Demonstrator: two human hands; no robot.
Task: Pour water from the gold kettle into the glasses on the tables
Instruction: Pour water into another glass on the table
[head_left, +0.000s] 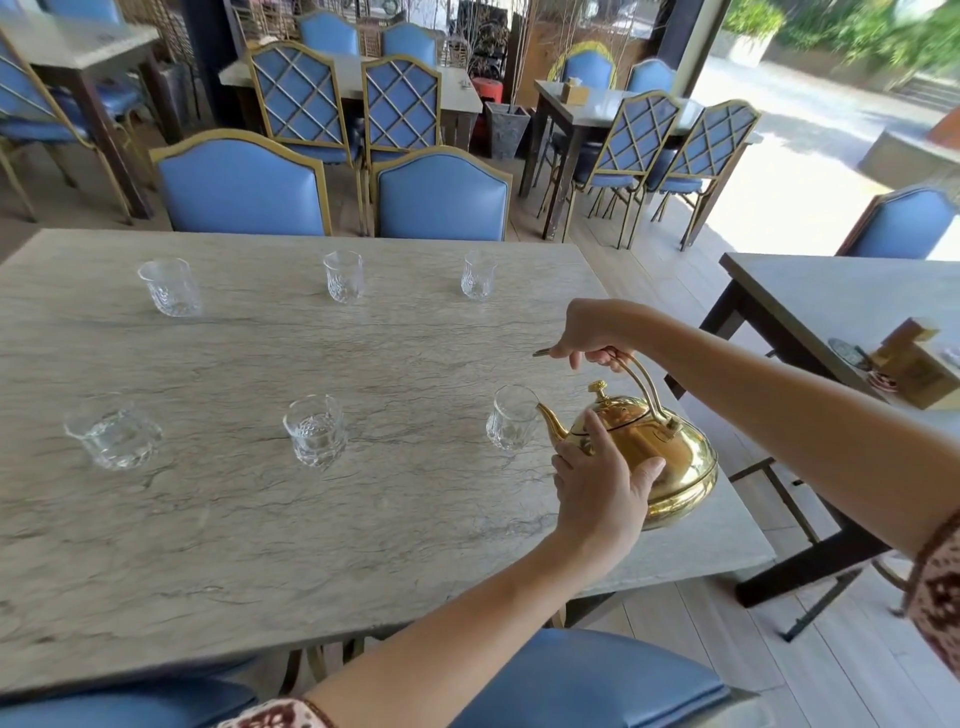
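Observation:
The gold kettle (670, 457) hangs above the right end of the grey marble table (234, 519), tilted with its spout at the rim of the near right glass (511, 418). My right hand (592, 332) grips the kettle's arched handle from above. My left hand (597, 486) presses against the kettle's front side, one finger up on the lid. Two more glasses stand in the near row, the middle glass (314, 430) and the left glass (113, 436). The far row holds three glasses: left (170, 287), middle (343, 276) and right (478, 275).
Blue padded chairs with gold frames stand behind the table (244, 182) and just below me (587, 680). A second table (841, 296) at the right carries a wooden box (914, 364). More tables and chairs fill the back of the room.

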